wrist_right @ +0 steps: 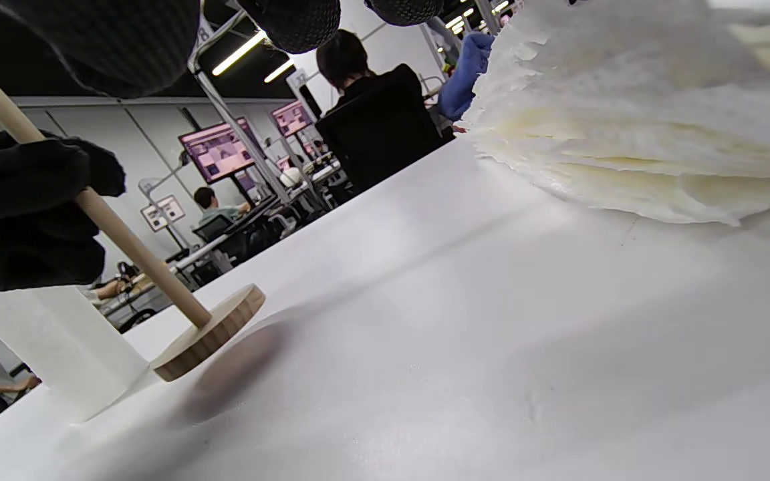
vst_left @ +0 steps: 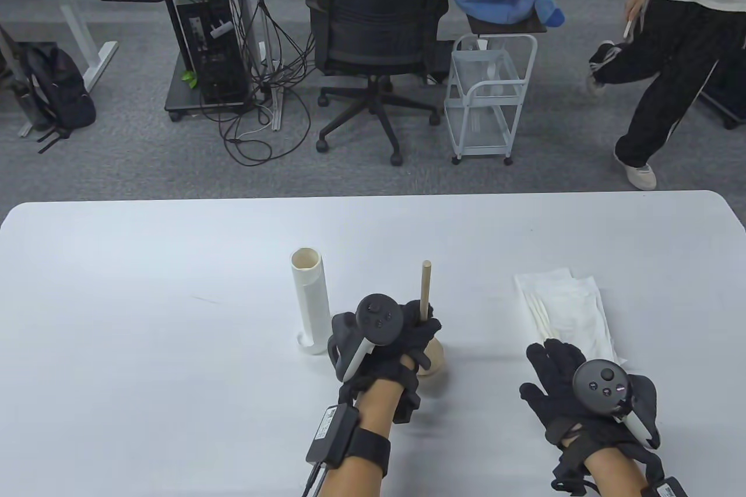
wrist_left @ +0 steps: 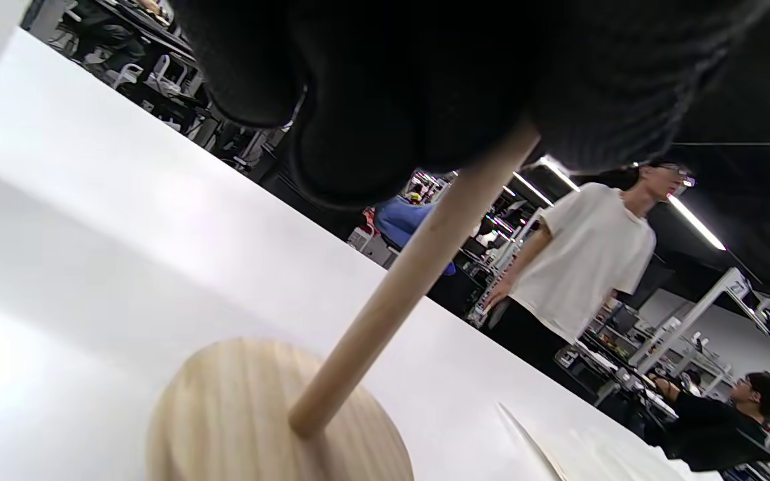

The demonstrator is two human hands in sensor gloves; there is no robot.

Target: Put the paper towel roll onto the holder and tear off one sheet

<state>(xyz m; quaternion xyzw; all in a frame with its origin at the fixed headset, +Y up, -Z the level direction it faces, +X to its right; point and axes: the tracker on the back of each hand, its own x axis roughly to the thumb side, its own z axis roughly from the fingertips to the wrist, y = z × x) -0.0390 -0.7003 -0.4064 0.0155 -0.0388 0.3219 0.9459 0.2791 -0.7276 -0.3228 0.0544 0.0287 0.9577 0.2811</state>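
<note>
A thin white paper towel roll (vst_left: 309, 302) stands upright on the table (vst_left: 145, 316), left of centre; the right wrist view shows its lower part (wrist_right: 57, 347). Just to its right stands the wooden holder, a round base (vst_left: 432, 360) with an upright dowel (vst_left: 425, 287). My left hand (vst_left: 408, 334) grips the dowel low down, its fingers curled round it (wrist_left: 412, 274). The roll is apart from the holder. My right hand (vst_left: 553, 374) lies flat on the table with straight fingers, its fingertips (vst_left: 548, 348) at the near edge of a pile of loose paper sheets (vst_left: 568, 305).
The table's far edge (vst_left: 373, 195) runs across the middle of the table view. Beyond it stand a black office chair (vst_left: 379, 13) and a white wire cart (vst_left: 488, 95), and a person (vst_left: 670, 54) walks at the right.
</note>
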